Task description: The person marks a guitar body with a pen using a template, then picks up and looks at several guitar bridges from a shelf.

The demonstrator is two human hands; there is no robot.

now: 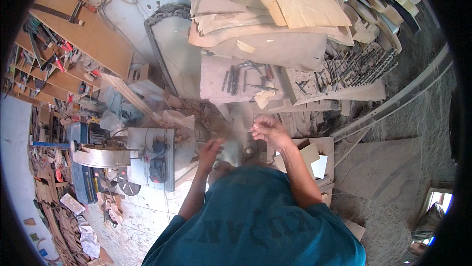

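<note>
My right hand (pixel 269 132) is raised in front of my chest, with thumb and fingers pinched together. From the pinch a thin rod that looks like a slim drill bit (pixel 254 112) points upward. Lower and to the left, my left hand (pixel 210 151) hovers with its fingers loosely stretched toward the right, and I see nothing in it. Beyond the hands, several thick dark drill bits (pixel 233 80) lie on a pale board (pixel 212 69). A crumpled piece of sandpaper or thin wood (pixel 264 98) rests at the board's front edge.
A rack of many drill bits (pixel 364 76) stands at the far right, beneath stacked thin wood sheets (pixel 275 39). At left are a machine with a curved metal arm (pixel 101 156), a cordless tool battery (pixel 158 167) and tool shelves (pixel 42 69). A carved frame (pixel 164 34) leans behind.
</note>
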